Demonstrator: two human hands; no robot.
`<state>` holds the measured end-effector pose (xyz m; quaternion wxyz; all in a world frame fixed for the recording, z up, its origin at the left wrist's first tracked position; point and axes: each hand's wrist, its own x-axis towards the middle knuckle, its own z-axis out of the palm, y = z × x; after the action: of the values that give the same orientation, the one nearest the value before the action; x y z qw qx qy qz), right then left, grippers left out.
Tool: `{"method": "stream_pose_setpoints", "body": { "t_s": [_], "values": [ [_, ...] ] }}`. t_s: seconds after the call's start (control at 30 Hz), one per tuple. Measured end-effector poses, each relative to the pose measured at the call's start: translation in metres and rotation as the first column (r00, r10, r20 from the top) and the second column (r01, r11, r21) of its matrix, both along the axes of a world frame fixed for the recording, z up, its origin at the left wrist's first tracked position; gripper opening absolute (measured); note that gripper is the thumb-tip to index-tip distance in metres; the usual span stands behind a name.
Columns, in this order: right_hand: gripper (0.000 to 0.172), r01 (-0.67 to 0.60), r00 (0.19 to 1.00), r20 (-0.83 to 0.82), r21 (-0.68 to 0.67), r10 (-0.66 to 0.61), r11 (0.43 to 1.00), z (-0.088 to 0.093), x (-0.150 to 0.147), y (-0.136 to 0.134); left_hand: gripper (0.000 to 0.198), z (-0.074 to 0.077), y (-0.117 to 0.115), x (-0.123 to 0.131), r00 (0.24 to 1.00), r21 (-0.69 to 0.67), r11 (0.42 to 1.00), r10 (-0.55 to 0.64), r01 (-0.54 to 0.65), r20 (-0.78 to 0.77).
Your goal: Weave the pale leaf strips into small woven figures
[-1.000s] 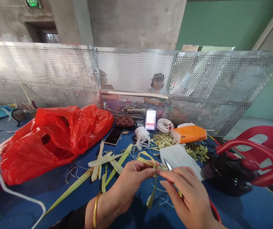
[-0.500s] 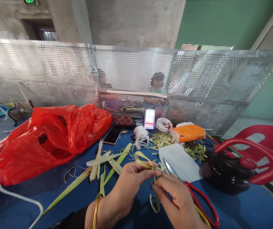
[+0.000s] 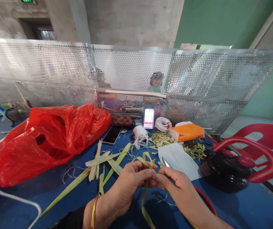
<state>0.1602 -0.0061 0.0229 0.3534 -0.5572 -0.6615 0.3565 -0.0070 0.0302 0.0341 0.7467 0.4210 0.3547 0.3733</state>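
Pinched between thumb and fingers of my left hand (image 3: 132,181) is a pale green leaf strip (image 3: 146,203), looped above the fingertips and with a long end hanging below them. My right hand (image 3: 176,184) meets it at the fingertips, its thumb and index finger closed on the same strip. Scissors with red handles (image 3: 206,200) lie partly under my right hand, their blades mostly hidden. More flat leaf strips (image 3: 69,190) lie crossed on the blue table to the left of my hands.
On the left lies a red plastic bag (image 3: 52,140). Behind the hands are a phone (image 3: 112,134), white thread (image 3: 140,135), a tape roll (image 3: 163,124), an orange packet (image 3: 187,132) and white paper (image 3: 178,159). A dark pot (image 3: 229,173) stands right. People sit behind a perforated screen (image 3: 131,66).
My right hand has turned and moved up to the left hand's fingertips, covering more of the scissors. The strip's hanging end now reaches lower, towards the bottom edge.
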Motion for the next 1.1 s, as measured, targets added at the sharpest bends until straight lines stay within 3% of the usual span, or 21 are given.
{"method": "stream_pose_setpoints", "body": {
  "t_s": [0.1, 0.27, 0.4, 0.57, 0.73, 0.87, 1.1],
  "values": [
    [0.036, 0.009, 1.0, -0.005, -0.024, -0.009, 1.0, -0.003, -0.002, 0.0, 0.02, -0.006, 0.002, 0.004, 0.994, 0.066, 0.997, 0.046, -0.04, -0.095],
    [0.033, -0.004, 0.996, 0.086, 0.115, -0.006, 0.993, -0.002, -0.002, -0.006, 0.017, -0.008, 0.004, 0.008, 0.976, 0.172, 0.979, 0.137, -0.107, -0.169],
    [0.035, 0.021, 0.996, 0.083, 0.116, -0.03, 0.993, 0.002, 0.0, -0.008, 0.021, -0.001, 0.004, 0.006, 0.979, 0.112, 0.992, 0.074, -0.053, -0.192],
    [0.027, 0.055, 0.977, -0.205, -0.047, -0.064, 0.997, 0.002, 0.0, 0.003, 0.031, 0.0, 0.001, 0.002, 0.979, -0.013, 0.993, -0.114, 0.114, -0.169],
    [0.027, -0.02, 0.811, -0.571, -0.244, -0.126, 0.97, -0.002, -0.006, 0.006, 0.03, -0.005, -0.005, 0.006, 0.966, -0.047, 0.976, -0.218, 0.213, -0.136],
    [0.031, 0.023, 0.762, -0.622, -0.249, -0.178, 0.968, -0.001, -0.008, 0.003, 0.021, -0.006, -0.006, 0.007, 0.961, -0.038, 0.977, -0.212, 0.208, -0.175],
    [0.029, 0.141, 0.765, -0.603, -0.187, -0.227, 0.972, -0.007, -0.007, 0.003, 0.019, -0.012, -0.005, 0.006, 0.951, -0.054, 0.965, -0.262, 0.257, -0.164]
  ]
}}
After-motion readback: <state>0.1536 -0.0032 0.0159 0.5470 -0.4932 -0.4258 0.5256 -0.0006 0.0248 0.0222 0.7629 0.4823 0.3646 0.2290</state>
